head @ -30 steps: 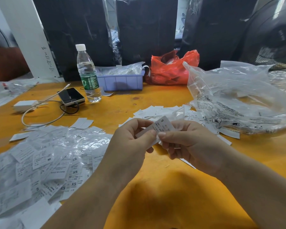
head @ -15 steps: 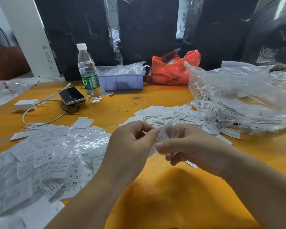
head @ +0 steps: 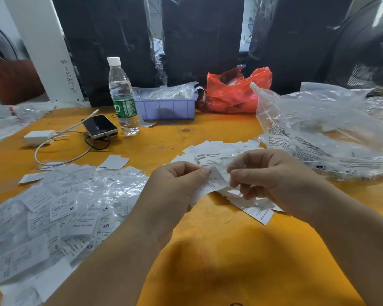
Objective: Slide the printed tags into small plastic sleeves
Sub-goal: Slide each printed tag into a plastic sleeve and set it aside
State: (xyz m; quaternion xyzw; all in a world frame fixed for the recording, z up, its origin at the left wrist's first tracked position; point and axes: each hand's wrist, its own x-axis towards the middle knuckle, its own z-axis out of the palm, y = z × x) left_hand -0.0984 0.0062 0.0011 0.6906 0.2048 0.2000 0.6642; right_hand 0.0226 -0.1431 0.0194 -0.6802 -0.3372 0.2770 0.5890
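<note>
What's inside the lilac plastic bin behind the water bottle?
The lilac plastic bin holds crumpled clear plastic bags heaped above its rim. Whatever lies beneath them is covered, and its opaque walls hide the bottom.

A single head-worn camera looks forward and down across the yellow tabletop [head: 208,133], close above both forearms. Its wide lens bends the edges (the fan [head: 367,47] at the far right curves, and seems blurred). Dark plastic-wrapped bundles [head: 202,38] close off the far side.
</note>
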